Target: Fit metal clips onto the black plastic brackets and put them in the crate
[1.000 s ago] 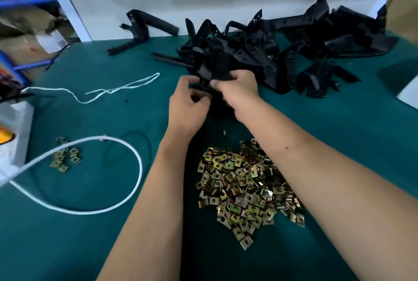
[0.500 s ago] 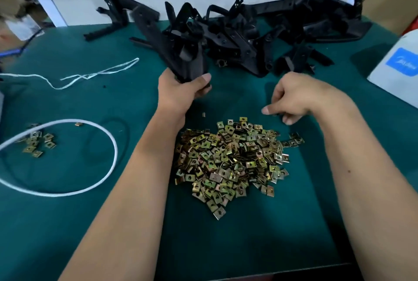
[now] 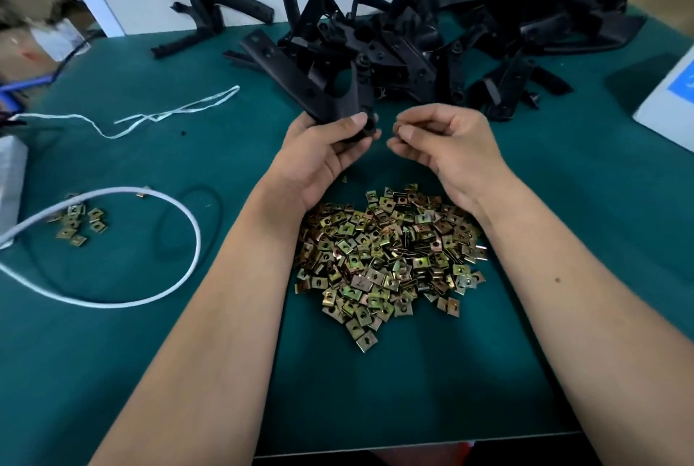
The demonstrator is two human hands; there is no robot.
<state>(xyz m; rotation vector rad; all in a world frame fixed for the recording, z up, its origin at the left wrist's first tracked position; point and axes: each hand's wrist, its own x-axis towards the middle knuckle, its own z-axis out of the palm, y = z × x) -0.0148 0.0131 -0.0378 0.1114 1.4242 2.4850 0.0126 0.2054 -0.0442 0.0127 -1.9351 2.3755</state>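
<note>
1. Left hand (image 3: 319,150): palm up, forearm running in from 7 o'clock, raised over the table (image 3: 563,203). Thumb on top and fingers underneath grip the near end of one black bracket (image 3: 300,86).
2. Bracket angles up and away toward 11 o'clock, forked shape, a second leg rising at about 1 o'clock from the grip.
3. Right hand (image 3: 447,142): forearm in from 5 o'clock, palm turned toward the left hand, fingers curled, thumb and index tips pinched together. Something small sits in the pinch, probably a clip, too small to confirm.
4. Hands just beside each other, not touching; the pinch sits at 3 o'clock of the bracket's held end.
5. Clip pile (image 3: 390,251): on the table between the forearms, at 6 o'clock of both hands.
6. Bracket pile (image 3: 432,45): far side of the table, 12 to 2 o'clock of the hands. One lone bracket (image 3: 210,19) lies apart at 11 o'clock.
7. Left side: white cord (image 3: 187,225) looped at 9 o'clock, a few loose clips (image 3: 79,221) inside the loop, string (image 3: 169,112) beyond it.
8. White box (image 3: 672,97) at the 3 o'clock edge.
</note>
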